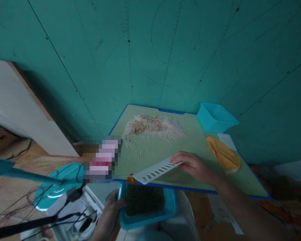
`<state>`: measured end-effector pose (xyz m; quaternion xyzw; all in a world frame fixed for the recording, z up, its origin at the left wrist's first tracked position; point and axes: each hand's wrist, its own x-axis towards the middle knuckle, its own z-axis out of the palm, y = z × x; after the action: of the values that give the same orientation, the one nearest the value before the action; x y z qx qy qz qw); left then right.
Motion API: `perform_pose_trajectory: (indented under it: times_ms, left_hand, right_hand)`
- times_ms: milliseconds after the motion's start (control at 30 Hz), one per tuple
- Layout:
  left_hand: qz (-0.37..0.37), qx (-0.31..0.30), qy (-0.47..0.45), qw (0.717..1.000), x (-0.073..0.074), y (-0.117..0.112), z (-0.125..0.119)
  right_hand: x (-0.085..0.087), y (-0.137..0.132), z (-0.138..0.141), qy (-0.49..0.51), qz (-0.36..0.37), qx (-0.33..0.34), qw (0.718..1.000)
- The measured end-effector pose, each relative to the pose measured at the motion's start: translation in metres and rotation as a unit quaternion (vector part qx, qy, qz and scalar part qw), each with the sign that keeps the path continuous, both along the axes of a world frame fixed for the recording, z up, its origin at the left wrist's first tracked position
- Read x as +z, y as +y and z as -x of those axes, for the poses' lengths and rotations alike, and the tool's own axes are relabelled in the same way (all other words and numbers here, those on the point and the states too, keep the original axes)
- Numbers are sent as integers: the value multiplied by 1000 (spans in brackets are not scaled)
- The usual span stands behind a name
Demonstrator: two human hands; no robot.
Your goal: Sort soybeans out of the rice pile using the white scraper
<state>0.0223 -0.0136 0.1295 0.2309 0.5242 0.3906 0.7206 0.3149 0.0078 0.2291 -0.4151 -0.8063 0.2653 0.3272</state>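
Note:
My right hand [194,166] holds a white slotted plastic scraper [157,170] flat on a pale green mat with a blue rim [190,134]. The scraper lies near the mat's front edge, apart from a pile of white grains mixed with brown seeds [150,129]. My left hand [107,217] grips the edge of a blue tray [146,217] below that front edge. The tray holds a layer of dark greenish seeds [144,199]. A small orange scrap [131,179] lies on the mat's corner, next to the scraper's end.
An open turquoise plastic box [215,117] stands at the mat's far right corner. A yellow cloth [224,155] and white paper [227,140] lie on the right. A pixelated patch [102,159] hides something at the left edge. A teal round object [57,187] and black cables [27,226] sit at lower left.

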Motion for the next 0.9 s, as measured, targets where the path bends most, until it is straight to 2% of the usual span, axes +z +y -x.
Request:
perform_pose_trajectory:
  times_ms: [300, 600, 767, 900]
  left_hand:
    - [-18, -22, -34, 999, 11, -1, -11]
    - [-27, -28, -66, 997, 0, 4, -15]
    - [-28, -29, -50, 998, 2, 3, -16]
    - [-22, -25, -47, 998, 5, 1, -17]
  right_hand:
    - [5, -5, 5, -10, 9, -10, 1000]
    - [7, -12, 8, -16, 23, -15, 999]
    - [11, -2, 8, -12, 70, -59, 996]
    - [10, 27, 3, 39, 163, -76, 983]
